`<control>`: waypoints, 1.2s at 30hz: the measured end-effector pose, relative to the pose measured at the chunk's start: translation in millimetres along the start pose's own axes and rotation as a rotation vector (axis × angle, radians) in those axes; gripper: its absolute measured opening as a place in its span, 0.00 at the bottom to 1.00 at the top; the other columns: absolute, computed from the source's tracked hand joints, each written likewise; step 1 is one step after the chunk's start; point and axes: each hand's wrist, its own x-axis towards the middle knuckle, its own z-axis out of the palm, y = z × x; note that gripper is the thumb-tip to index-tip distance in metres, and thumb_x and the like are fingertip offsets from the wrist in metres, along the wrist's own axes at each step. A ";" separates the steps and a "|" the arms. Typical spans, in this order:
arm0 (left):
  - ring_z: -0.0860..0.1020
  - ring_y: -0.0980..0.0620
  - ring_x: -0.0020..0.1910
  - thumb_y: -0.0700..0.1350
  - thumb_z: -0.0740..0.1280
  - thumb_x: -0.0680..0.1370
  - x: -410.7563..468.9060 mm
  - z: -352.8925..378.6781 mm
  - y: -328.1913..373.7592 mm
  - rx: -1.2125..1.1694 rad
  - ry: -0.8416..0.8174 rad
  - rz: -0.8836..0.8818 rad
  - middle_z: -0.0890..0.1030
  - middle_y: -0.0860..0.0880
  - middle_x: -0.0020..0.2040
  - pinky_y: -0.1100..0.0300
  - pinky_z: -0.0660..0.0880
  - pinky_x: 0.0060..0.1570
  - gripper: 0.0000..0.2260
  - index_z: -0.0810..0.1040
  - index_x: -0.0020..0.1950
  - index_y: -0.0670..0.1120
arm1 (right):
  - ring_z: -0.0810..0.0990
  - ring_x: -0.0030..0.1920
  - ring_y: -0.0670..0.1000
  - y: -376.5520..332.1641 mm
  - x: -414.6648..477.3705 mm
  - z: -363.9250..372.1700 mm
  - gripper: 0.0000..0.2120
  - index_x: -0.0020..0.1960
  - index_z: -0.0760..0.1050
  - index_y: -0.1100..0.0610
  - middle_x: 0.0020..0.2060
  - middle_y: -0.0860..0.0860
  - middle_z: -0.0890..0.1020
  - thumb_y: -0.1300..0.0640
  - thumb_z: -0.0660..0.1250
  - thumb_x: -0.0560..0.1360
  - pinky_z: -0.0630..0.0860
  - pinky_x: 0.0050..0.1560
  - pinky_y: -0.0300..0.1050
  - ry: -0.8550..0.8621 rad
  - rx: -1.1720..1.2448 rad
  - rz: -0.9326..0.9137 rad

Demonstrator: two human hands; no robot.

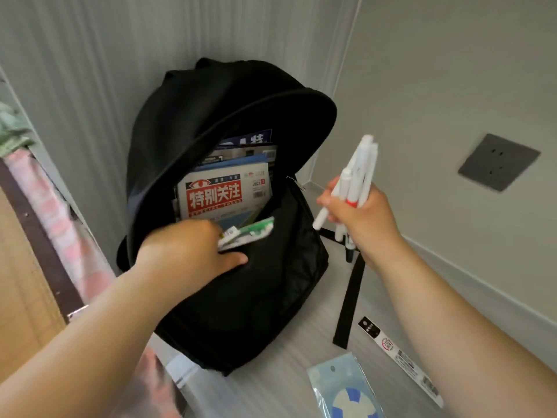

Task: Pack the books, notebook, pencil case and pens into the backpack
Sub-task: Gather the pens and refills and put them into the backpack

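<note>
A black backpack point(241, 297) stands open on the pale floor against the wall corner. Several books point(223, 191) stand upright inside it, the front one with a red-and-white cover. My left hand point(187, 251) is at the bag's mouth, closed on a flat green-and-white packet point(250, 232) that is partly inside the bag. My right hand point(358, 215) is to the right of the bag, raised above the floor and gripping a bundle of several white pens point(355, 176), one with a red band.
A long black-and-white pen package point(398, 354) and a pale blue plastic packet point(346, 390) lie on the floor at the lower right. A black strap point(349, 303) trails from the bag. A bed edge with pink cloth point(60, 221) is at left. A grey wall socket point(497, 161) is on the right wall.
</note>
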 end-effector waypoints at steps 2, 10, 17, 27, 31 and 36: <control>0.76 0.52 0.42 0.66 0.62 0.69 1.1 1.6 -2.6 0.018 -0.074 0.102 0.77 0.54 0.39 0.61 0.74 0.39 0.23 0.76 0.53 0.50 | 0.74 0.25 0.39 -12.7 16.6 13.4 0.12 0.35 0.72 0.50 0.30 0.49 0.75 0.65 0.67 0.70 0.71 0.26 0.30 0.050 0.137 -0.043; 0.79 0.47 0.48 0.51 0.57 0.76 -12.0 15.2 -0.5 0.133 0.033 0.399 0.81 0.50 0.47 0.62 0.60 0.28 0.10 0.74 0.52 0.50 | 0.78 0.29 0.44 -27.7 70.8 87.1 0.11 0.37 0.72 0.54 0.26 0.48 0.80 0.68 0.62 0.73 0.76 0.33 0.37 -0.238 0.527 0.042; 0.81 0.55 0.32 0.58 0.72 0.63 -16.2 1.0 -1.6 0.101 0.122 0.353 0.82 0.48 0.32 0.66 0.61 0.27 0.11 0.80 0.37 0.53 | 0.74 0.41 0.52 4.1 67.1 112.5 0.08 0.52 0.75 0.59 0.44 0.54 0.79 0.63 0.66 0.72 0.66 0.39 0.39 -0.936 -0.803 -0.167; 0.78 0.56 0.48 0.60 0.58 0.74 -13.6 26.0 -12.8 0.057 0.061 0.274 0.81 0.54 0.49 0.68 0.65 0.36 0.15 0.75 0.54 0.54 | 0.74 0.47 0.53 19.3 58.6 108.2 0.13 0.60 0.71 0.61 0.57 0.57 0.77 0.59 0.59 0.76 0.70 0.50 0.44 -1.254 -1.488 -0.189; 0.78 0.56 0.50 0.61 0.58 0.74 -12.2 22.4 -14.0 -0.003 0.051 0.244 0.80 0.56 0.52 0.71 0.68 0.36 0.16 0.74 0.57 0.57 | 0.74 0.60 0.55 7.2 62.5 88.1 0.22 0.66 0.67 0.55 0.63 0.54 0.75 0.52 0.63 0.74 0.70 0.64 0.50 -1.123 -1.363 -0.093; 0.75 0.58 0.41 0.55 0.61 0.76 -2.7 6.6 -24.1 -0.451 -0.076 0.084 0.77 0.59 0.44 0.71 0.66 0.35 0.08 0.74 0.52 0.58 | 0.59 0.70 0.55 8.7 46.0 38.9 0.34 0.71 0.58 0.51 0.71 0.52 0.64 0.45 0.67 0.69 0.57 0.70 0.51 -0.465 -1.044 -0.151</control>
